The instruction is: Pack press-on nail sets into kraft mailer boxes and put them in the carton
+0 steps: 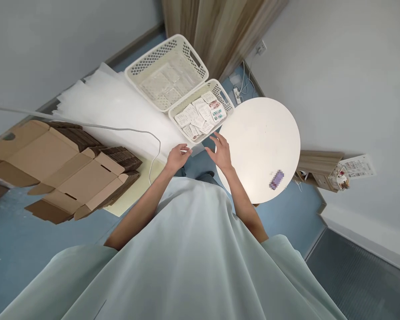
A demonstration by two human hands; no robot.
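My left hand is in front of the near basket, its fingers loosely bent and apart, with nothing visible in them. A small translucent patch shows by its fingertips; I cannot tell whether they touch it. Beside the edge of the round table, my right hand has its thumb and fingers spread, holding nothing. Just beyond both hands stands a white plastic basket with several small printed packets inside. Behind it, a second white basket contains clear plastic bags or packs.
Flattened cardboard boxes are stacked at left, beside white sheets. A grey cable crosses the sheets. At right stands a round white table bearing a blurred purple item. A power strip lies behind.
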